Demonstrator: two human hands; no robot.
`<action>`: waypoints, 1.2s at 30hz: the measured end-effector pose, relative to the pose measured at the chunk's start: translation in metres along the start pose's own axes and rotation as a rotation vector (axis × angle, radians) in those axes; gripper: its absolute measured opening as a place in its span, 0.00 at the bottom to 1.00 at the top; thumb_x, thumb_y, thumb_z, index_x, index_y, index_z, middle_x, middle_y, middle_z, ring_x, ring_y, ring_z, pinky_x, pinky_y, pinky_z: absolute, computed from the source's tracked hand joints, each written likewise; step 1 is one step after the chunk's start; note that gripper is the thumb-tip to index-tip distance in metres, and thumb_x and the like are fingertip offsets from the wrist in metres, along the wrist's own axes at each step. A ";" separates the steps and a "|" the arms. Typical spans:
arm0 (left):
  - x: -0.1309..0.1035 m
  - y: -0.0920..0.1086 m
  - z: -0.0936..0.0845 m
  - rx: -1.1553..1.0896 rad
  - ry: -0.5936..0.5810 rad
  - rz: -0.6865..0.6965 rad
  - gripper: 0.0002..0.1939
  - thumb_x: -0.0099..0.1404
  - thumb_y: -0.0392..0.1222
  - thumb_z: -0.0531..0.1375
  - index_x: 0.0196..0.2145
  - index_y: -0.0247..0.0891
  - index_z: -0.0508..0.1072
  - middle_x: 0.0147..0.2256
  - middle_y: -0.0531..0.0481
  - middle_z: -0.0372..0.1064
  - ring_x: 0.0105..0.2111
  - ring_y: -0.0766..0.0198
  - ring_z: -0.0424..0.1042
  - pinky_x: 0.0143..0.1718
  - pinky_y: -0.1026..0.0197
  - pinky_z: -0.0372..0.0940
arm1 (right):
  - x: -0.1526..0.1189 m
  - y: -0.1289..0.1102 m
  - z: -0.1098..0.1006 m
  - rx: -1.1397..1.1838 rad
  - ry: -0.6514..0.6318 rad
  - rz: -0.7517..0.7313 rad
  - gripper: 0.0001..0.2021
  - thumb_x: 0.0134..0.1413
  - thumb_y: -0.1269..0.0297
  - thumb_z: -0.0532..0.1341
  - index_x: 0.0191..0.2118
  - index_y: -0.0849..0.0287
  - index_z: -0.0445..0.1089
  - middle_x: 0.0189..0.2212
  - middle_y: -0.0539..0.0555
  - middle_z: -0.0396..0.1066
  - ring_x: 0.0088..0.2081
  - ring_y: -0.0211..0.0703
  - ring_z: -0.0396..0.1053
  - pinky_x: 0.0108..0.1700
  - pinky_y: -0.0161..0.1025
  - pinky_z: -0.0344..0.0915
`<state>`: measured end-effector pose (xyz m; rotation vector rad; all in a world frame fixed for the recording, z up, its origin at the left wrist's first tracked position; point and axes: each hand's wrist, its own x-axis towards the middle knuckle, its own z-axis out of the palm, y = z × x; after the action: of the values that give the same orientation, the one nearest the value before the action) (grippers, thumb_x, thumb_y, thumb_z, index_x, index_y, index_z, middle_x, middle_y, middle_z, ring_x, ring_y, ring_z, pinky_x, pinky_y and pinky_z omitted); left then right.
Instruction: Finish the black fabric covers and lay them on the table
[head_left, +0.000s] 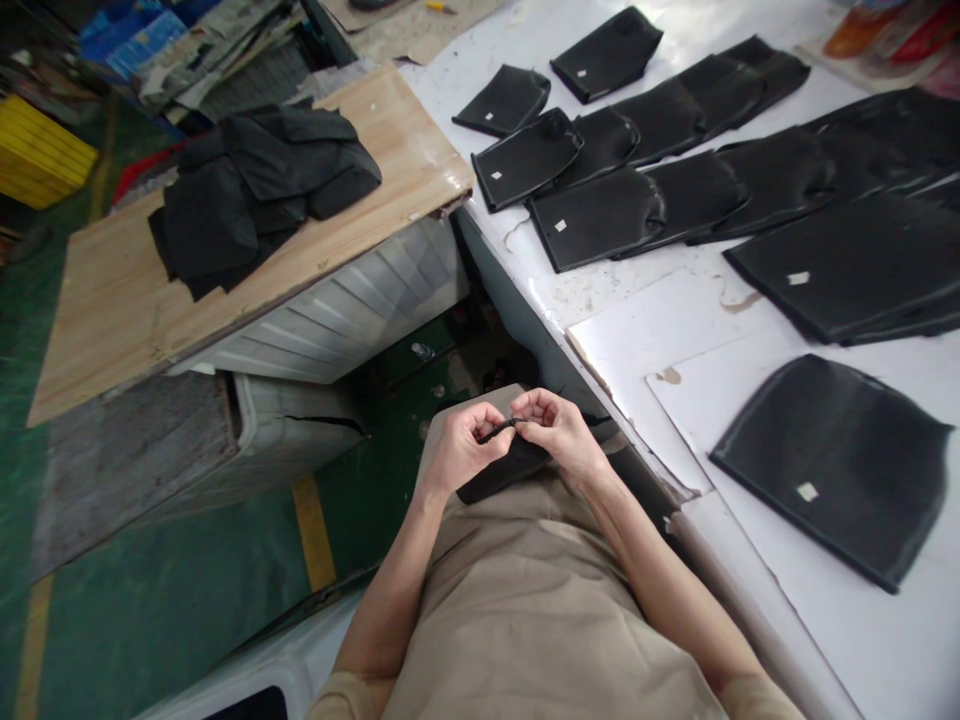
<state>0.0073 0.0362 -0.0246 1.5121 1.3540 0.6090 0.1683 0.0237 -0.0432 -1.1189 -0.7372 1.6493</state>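
Pinched by its edge in both hands is a black fabric piece (504, 468), its lower part lying over my lap. My left hand (471, 445) closes thumb and fingers on the edge from the left. Close beside it, my right hand (553, 428) pinches the same edge, the fingertips of both hands nearly meeting. What lies between the fingertips is too small to make out. To the right, a flat black panel (840, 440) with a small white tag rests on the white table (757, 640), apart from my hands.
Overlapping black panels (637, 115) lie in rows across the white table. On the left, a pile of black fabric pieces (262, 180) sits on a wooden board (97, 290) over grey bins (375, 310). A yellow crate (41, 155) stands on the green floor (195, 580).
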 end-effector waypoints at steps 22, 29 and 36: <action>-0.002 0.002 -0.005 -0.149 -0.065 -0.073 0.07 0.59 0.41 0.59 0.26 0.37 0.68 0.20 0.59 0.55 0.20 0.71 0.52 0.21 0.67 0.47 | -0.015 -0.013 -0.024 -0.378 -0.326 -0.276 0.14 0.53 0.57 0.70 0.43 0.56 0.72 0.42 0.54 0.72 0.46 0.48 0.69 0.50 0.43 0.65; 0.000 0.000 -0.006 -0.193 -0.075 -0.076 0.10 0.62 0.43 0.58 0.26 0.36 0.67 0.21 0.58 0.57 0.21 0.71 0.53 0.22 0.67 0.48 | -0.016 -0.004 -0.008 -0.443 -0.132 -0.333 0.04 0.58 0.65 0.65 0.35 0.56 0.70 0.37 0.52 0.71 0.41 0.45 0.69 0.46 0.42 0.63; -0.001 -0.003 -0.014 -0.270 -0.213 -0.122 0.10 0.59 0.46 0.64 0.30 0.36 0.72 0.24 0.57 0.63 0.22 0.72 0.58 0.24 0.68 0.52 | -0.015 0.002 -0.010 -0.316 -0.083 -0.235 0.07 0.57 0.63 0.66 0.32 0.57 0.68 0.36 0.51 0.70 0.40 0.44 0.68 0.44 0.40 0.62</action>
<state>-0.0059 0.0399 -0.0219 1.2302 1.1418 0.5142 0.1784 0.0091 -0.0437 -1.1357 -1.1679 1.4185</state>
